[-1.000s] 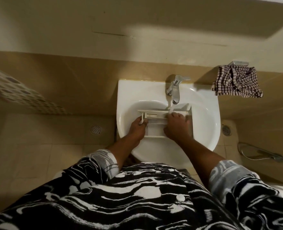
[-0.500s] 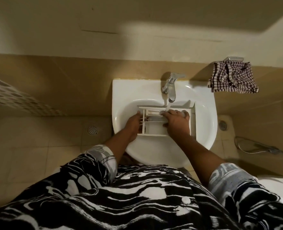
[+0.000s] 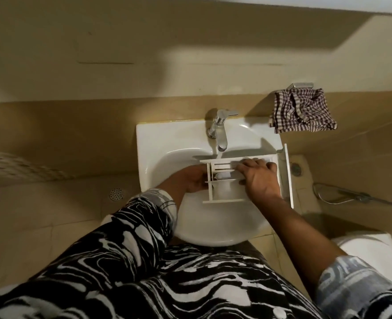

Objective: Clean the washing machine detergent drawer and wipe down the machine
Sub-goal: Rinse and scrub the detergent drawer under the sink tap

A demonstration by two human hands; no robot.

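The detergent drawer (image 3: 222,192) sits in the sink (image 3: 158,143) under the tap (image 3: 220,132). The left hand (image 3: 193,180) grips its end, and the right hand (image 3: 258,178) lays flat fingers across it (rubbing, I'd guess). The machine wipe-down remains.

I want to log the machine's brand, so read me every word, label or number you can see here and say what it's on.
No text can be read in this view.
Detergent drawer: pale strips in its far compartment could be markings, but they are too blurred to read.
Tap, sink, checked cloth: no lettering visible.
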